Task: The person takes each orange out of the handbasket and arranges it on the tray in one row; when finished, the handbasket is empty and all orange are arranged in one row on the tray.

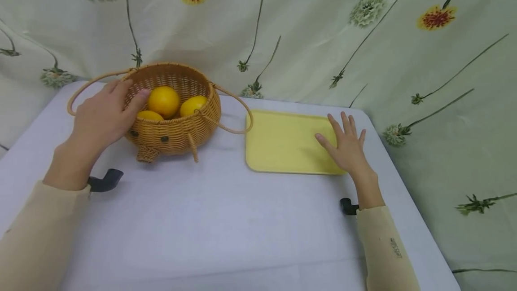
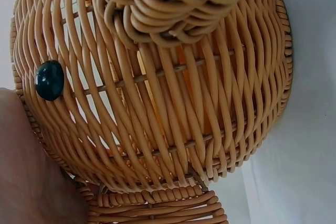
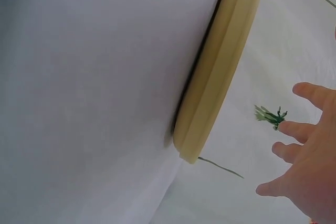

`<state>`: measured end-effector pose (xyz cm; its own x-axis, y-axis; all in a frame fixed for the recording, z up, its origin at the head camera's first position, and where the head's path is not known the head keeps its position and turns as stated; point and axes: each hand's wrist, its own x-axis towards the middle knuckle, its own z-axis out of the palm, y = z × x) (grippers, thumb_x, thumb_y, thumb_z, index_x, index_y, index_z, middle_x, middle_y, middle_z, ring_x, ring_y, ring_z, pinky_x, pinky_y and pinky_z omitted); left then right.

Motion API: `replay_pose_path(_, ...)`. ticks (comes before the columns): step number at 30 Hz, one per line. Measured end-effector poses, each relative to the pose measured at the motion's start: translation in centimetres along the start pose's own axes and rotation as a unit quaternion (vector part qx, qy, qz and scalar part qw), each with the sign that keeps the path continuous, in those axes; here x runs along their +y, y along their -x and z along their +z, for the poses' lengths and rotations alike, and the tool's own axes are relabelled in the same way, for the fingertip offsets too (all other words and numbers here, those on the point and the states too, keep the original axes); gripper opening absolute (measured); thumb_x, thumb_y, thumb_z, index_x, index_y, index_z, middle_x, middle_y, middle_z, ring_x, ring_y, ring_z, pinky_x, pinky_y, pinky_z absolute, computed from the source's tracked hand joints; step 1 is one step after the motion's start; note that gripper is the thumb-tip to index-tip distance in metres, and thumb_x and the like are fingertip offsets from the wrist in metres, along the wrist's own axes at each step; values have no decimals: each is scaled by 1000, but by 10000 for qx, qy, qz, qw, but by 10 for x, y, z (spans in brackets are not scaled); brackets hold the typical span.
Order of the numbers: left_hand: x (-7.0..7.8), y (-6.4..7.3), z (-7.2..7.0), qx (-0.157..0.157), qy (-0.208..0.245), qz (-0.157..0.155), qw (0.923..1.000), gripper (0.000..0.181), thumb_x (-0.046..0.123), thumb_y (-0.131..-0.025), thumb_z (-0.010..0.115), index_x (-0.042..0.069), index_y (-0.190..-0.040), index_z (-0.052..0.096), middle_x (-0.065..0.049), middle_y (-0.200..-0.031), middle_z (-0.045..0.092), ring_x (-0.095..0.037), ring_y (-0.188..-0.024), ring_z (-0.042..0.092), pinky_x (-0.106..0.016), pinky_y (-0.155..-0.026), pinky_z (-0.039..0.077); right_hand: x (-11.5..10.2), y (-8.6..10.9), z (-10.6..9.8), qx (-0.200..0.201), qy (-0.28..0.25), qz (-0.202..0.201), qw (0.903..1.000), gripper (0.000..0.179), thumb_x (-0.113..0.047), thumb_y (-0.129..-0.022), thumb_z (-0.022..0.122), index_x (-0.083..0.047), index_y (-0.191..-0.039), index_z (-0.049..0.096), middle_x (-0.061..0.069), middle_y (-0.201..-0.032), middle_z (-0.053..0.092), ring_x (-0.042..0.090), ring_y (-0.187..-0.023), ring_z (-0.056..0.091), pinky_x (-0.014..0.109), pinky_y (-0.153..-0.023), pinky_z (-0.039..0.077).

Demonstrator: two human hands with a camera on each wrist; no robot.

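Note:
A pig-shaped wicker basket (image 1: pixel 177 134) with a snout, dark eyes and looped handles stands at the back left. Three yellow-orange fruits (image 1: pixel 163 101) show inside it, one round and two longer, partly hidden by the rim. My left hand (image 1: pixel 106 109) holds the basket's left rim, its thumb reaching over the edge toward the fruits; some fingertips are hidden. In the left wrist view, that hand lies against the wicker near an eye. Over the right end of a yellow tray (image 1: pixel 286 143), my right hand (image 1: pixel 349 147) hovers with fingers spread, holding nothing.
A white cloth covers the table (image 1: pixel 226 223). Behind it and along the right side hangs a pale curtain (image 1: pixel 307 57) printed with flowers. Black wrist-worn pieces (image 1: pixel 106 180) stick out from both wrists, close above the tabletop.

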<state>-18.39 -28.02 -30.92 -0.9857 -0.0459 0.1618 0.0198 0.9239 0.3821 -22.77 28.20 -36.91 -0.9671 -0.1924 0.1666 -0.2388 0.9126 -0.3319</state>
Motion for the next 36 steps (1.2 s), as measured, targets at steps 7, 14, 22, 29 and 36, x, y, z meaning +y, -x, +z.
replay_pose_path(7,-4,1,-1,-148,-32,53,9999,91,68,-107,21,-3,-165,23,-37,-166,23,-71,-133,36,-84,-102,32,-5,-2,0,-75,33,5,10000,85,-68,-102,47,-19,-169,25,21,-177,6,44,-164,-5,82,-117,-8)
replay_pose_path(14,-7,1,1,-199,-21,-28,9998,92,68,-107,21,-3,-165,23,-37,-167,21,-71,-132,36,-85,-101,32,-8,-3,-2,-84,34,-4,10000,85,-66,-103,47,-18,-169,25,22,-176,6,44,-163,-4,82,-117,-9)
replay_pose_path(22,-4,-2,-3,-181,-40,85,9998,91,68,-107,21,-4,-164,25,-37,-165,26,-70,-129,39,-83,-100,34,-5,-1,1,-142,17,15,9999,85,-67,-103,47,-18,-169,24,22,-176,7,44,-164,-3,82,-117,-8)
replay_pose_path(29,-6,-1,-2,-129,-71,94,9998,91,68,-107,22,-3,-163,28,-37,-165,26,-70,-131,38,-83,-102,34,-4,1,2,-120,2,1,9999,85,-67,-103,46,-17,-169,25,23,-176,8,45,-163,-2,84,-116,-7)
replay_pose_path(36,-6,2,0,-1,-13,124,9999,89,66,-108,23,-5,-160,33,-37,-162,32,-69,-128,43,-82,-98,37,-5,-1,3,-132,44,-41,9999,84,-66,-104,46,-18,-169,24,23,-176,10,44,-163,-1,84,-116,-6)
